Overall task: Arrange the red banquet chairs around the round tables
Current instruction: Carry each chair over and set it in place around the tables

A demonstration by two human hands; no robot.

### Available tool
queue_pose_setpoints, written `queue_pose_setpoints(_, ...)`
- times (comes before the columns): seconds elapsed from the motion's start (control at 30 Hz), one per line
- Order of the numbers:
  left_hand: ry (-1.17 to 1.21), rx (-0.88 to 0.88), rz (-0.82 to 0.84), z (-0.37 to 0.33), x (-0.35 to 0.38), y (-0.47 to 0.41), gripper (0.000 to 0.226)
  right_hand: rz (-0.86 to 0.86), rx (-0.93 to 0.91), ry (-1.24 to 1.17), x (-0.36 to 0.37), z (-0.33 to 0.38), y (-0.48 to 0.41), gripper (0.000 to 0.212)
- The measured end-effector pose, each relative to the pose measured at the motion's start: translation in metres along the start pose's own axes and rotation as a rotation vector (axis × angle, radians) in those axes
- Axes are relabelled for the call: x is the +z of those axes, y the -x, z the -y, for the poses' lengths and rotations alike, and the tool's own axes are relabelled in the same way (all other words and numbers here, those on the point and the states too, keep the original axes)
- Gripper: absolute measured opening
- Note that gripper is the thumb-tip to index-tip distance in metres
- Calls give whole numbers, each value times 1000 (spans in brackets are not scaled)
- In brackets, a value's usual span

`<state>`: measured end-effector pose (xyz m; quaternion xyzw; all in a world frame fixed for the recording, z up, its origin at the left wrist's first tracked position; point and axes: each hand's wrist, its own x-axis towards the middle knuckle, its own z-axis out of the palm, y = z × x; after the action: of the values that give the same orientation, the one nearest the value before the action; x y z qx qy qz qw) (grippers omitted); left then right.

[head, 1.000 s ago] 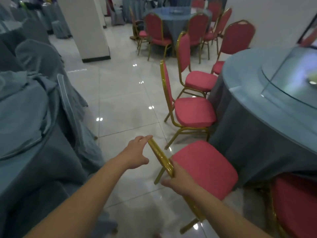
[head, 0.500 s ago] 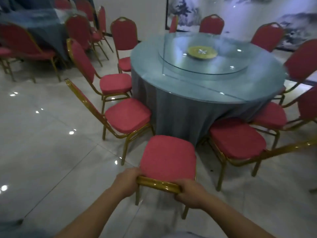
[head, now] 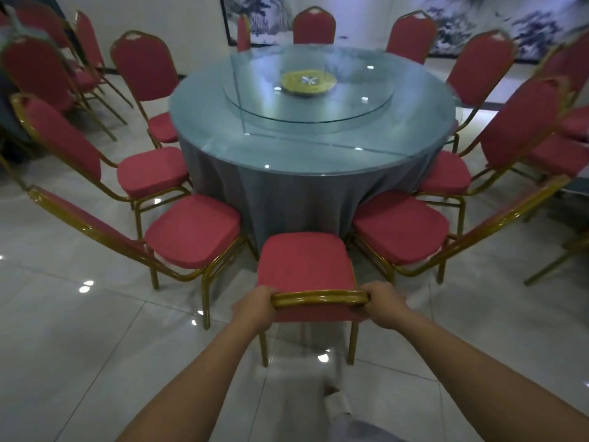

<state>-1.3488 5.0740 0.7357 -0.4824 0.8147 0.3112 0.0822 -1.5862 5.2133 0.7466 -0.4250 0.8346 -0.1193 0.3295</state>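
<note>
A red banquet chair (head: pixel 304 260) with a gold frame stands right in front of me, its seat facing the round table (head: pixel 287 148) draped in blue-grey cloth. My left hand (head: pixel 255 306) grips the left end of the chair's gold top rail. My right hand (head: pixel 384 303) grips the right end. The seat's front edge sits near the tablecloth, between a red chair on the left (head: pixel 191 231) and another on the right (head: pixel 401 224). Several more red chairs ring the table.
A glass turntable (head: pixel 350 100) with a yellow dish (head: pixel 308 82) lies on the table. More red chairs (head: pixel 38 68) stand at the far left by another table. Glossy white floor tiles (head: pixel 79 330) spread around me. My shoe (head: pixel 336 405) shows below.
I have turned from the side to face the table squarely. Both hands now hold the chair's top rail, and the chair has moved in closer between its two neighbours.
</note>
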Motion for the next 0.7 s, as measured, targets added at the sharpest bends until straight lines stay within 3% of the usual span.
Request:
queue_pose_setpoints(0.2,8,-10,-20,0,-30,-47,30,-26,-34,12,-13,13,-54,9)
queue_pose_setpoints(0.47,7,-14,-81,-1,-55,-99,43,38,-101,1,-35,27,-109,14)
queue_pose_setpoints(0.6,-14,-5,-152,2,-55,-108,33,23,-138,33,-35,28,-123,13)
queue_pose_setpoints(0.7,-52,-22,-208,4,-50,-111,43,73,-156,96,-41,30,-124,20)
